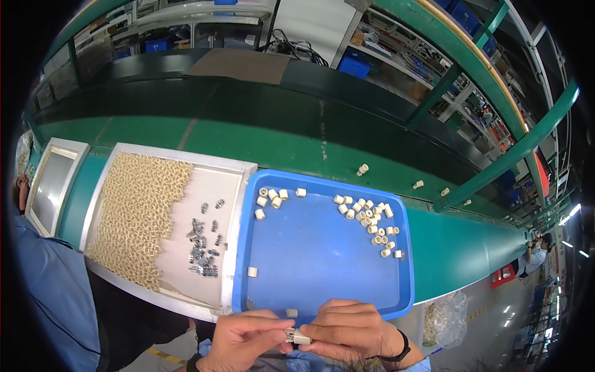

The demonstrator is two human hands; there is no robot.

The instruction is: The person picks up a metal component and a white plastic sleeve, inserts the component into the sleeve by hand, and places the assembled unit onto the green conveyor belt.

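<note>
At the near edge of the blue tray (406,260), my two hands meet over a small part. My right hand (350,328) is closed, pinching a cream cylindrical sleeve (302,338) between thumb and fingers. Facing it, my left hand (248,338) pinches a small metal piece (289,335) at the sleeve's end; how far it sits inside is too small to tell. Short cream sleeves (369,214) lie grouped in the tray's far right corner, with several more at its far left. A single sleeve (292,313) rests just beyond my fingertips.
Left of the tray, a white-framed board (232,177) holds many cream ring-like pieces (136,217) and loose metal pieces (201,248). A few cream parts (362,169) stand on the green belt (266,136). Another person's blue sleeve (59,285) is at left; a green post (514,155) slants at right.
</note>
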